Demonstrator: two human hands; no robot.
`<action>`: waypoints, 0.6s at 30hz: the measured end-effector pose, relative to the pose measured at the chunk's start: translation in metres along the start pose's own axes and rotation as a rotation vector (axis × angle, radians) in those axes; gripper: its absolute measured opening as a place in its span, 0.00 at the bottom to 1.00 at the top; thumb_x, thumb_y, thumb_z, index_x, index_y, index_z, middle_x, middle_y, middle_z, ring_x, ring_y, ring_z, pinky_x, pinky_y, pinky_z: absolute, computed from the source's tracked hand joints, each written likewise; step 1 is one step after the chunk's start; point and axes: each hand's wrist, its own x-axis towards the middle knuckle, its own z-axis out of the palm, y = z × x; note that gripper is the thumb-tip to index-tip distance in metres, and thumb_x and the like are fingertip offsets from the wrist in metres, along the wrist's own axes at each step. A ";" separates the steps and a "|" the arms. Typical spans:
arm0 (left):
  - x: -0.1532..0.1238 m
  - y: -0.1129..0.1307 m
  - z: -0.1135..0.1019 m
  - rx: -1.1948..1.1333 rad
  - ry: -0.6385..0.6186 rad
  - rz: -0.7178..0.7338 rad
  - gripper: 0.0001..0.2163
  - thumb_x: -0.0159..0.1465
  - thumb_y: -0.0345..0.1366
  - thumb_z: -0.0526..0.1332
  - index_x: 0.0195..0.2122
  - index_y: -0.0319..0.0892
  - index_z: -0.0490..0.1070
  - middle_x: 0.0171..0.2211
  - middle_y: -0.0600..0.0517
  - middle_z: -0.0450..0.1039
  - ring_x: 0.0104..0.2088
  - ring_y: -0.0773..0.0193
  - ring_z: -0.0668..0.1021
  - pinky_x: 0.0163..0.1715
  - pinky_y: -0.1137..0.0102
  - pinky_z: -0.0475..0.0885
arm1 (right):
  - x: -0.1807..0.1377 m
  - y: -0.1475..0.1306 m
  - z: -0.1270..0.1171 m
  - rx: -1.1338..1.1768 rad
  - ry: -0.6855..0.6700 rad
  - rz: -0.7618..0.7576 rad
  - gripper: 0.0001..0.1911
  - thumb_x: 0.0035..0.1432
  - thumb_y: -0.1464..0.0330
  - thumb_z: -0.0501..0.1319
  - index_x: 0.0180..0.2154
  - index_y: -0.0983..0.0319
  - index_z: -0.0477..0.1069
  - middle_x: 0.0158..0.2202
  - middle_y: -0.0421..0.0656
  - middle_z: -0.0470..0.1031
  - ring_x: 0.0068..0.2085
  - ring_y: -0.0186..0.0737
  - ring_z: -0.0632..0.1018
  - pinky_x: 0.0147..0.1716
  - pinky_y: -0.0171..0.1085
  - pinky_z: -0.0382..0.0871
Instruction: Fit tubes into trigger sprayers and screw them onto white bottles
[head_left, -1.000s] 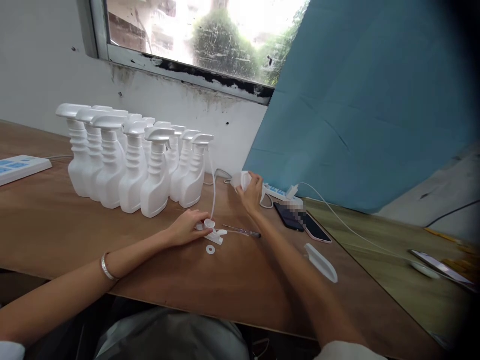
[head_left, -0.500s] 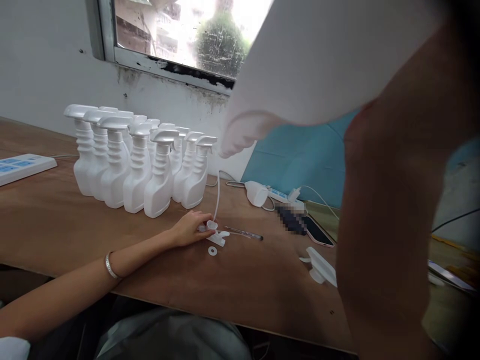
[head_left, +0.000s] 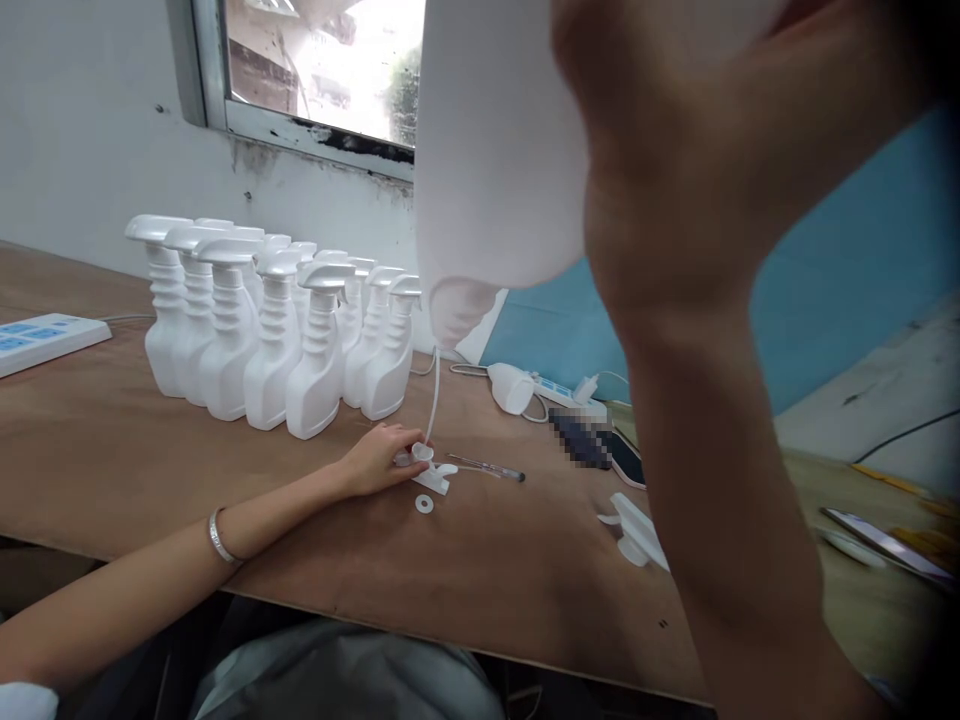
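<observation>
Close to the camera, my right hand (head_left: 667, 190) grips a large white bottle (head_left: 495, 150), which hangs upside down with its ribbed neck pointing down. On the table my left hand (head_left: 379, 460) pinches a white trigger spray head (head_left: 431, 480) with its collar facing up. From that collar a thin dip tube (head_left: 436, 395) rises, its upper end just at the bottle's neck; whether it is inside the mouth cannot be made out. A white ring washer (head_left: 424, 505) lies in front of the spray head. To its right rests a slim pen-like tool (head_left: 487, 467).
Several white spray bottles (head_left: 311, 375) stand upright at the left back. Another trigger head (head_left: 636, 530) lies right of centre, near a phone (head_left: 626, 460). Behind are a white bottle lying down (head_left: 512, 388) and a power strip (head_left: 559, 390); another strip (head_left: 45, 340) is far left.
My right hand has swung the bottle to a steeper upside-down angle, its neck moving slightly down towards the dip tube's top. My left hand stays put on the spray head.
</observation>
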 end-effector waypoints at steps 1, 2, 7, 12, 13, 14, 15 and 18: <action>0.000 0.001 0.000 0.000 -0.002 0.001 0.13 0.59 0.43 0.55 0.40 0.41 0.69 0.32 0.50 0.71 0.33 0.63 0.72 0.37 0.71 0.63 | -0.006 -0.004 0.006 -0.188 0.018 -0.066 0.24 0.49 0.62 0.40 0.33 0.65 0.70 0.32 0.29 0.70 0.43 0.33 0.73 0.42 0.33 0.59; 0.000 0.001 -0.001 -0.005 -0.005 0.001 0.13 0.59 0.43 0.55 0.40 0.41 0.69 0.32 0.50 0.71 0.33 0.63 0.72 0.36 0.71 0.63 | -0.013 -0.007 0.011 -0.350 -0.038 -0.089 0.20 0.49 0.62 0.46 0.35 0.67 0.70 0.31 0.31 0.70 0.41 0.33 0.74 0.42 0.33 0.60; 0.000 -0.001 0.001 -0.138 0.013 -0.059 0.15 0.56 0.42 0.58 0.41 0.40 0.67 0.33 0.51 0.71 0.33 0.64 0.72 0.35 0.73 0.64 | -0.060 0.006 0.010 -0.449 -0.153 -0.001 0.06 0.50 0.72 0.59 0.33 0.66 0.67 0.33 0.39 0.69 0.38 0.32 0.73 0.41 0.35 0.66; 0.000 -0.003 0.003 -0.220 -0.043 -0.094 0.13 0.54 0.41 0.60 0.38 0.39 0.68 0.33 0.51 0.71 0.33 0.62 0.73 0.32 0.73 0.65 | -0.111 0.035 -0.001 -0.418 -0.189 0.167 0.05 0.51 0.71 0.59 0.34 0.60 0.65 0.35 0.39 0.69 0.40 0.35 0.72 0.41 0.39 0.67; 0.000 -0.004 0.004 -0.258 -0.054 -0.099 0.14 0.54 0.40 0.60 0.38 0.39 0.68 0.34 0.51 0.72 0.33 0.62 0.73 0.32 0.72 0.65 | -0.118 0.038 -0.002 -0.418 -0.184 0.188 0.05 0.51 0.70 0.59 0.34 0.60 0.65 0.36 0.39 0.69 0.40 0.35 0.72 0.41 0.40 0.66; 0.000 -0.004 0.004 -0.299 -0.060 -0.111 0.14 0.54 0.40 0.60 0.39 0.39 0.68 0.35 0.51 0.72 0.34 0.62 0.73 0.32 0.72 0.65 | -0.124 0.039 -0.003 -0.421 -0.175 0.208 0.05 0.52 0.70 0.58 0.34 0.59 0.65 0.36 0.39 0.69 0.41 0.36 0.72 0.42 0.40 0.66; 0.000 -0.004 0.004 -0.332 -0.061 -0.132 0.15 0.54 0.40 0.60 0.40 0.39 0.68 0.35 0.50 0.72 0.34 0.62 0.73 0.33 0.72 0.65 | -0.129 0.041 -0.004 -0.425 -0.161 0.226 0.05 0.52 0.70 0.58 0.34 0.59 0.65 0.37 0.39 0.69 0.42 0.36 0.72 0.43 0.41 0.66; 0.001 -0.005 0.005 -0.390 -0.057 -0.213 0.16 0.52 0.40 0.62 0.41 0.38 0.68 0.34 0.50 0.73 0.32 0.63 0.73 0.32 0.72 0.65 | -0.137 0.042 -0.007 -0.430 -0.125 0.264 0.05 0.53 0.69 0.58 0.35 0.58 0.64 0.38 0.39 0.69 0.43 0.36 0.71 0.44 0.41 0.65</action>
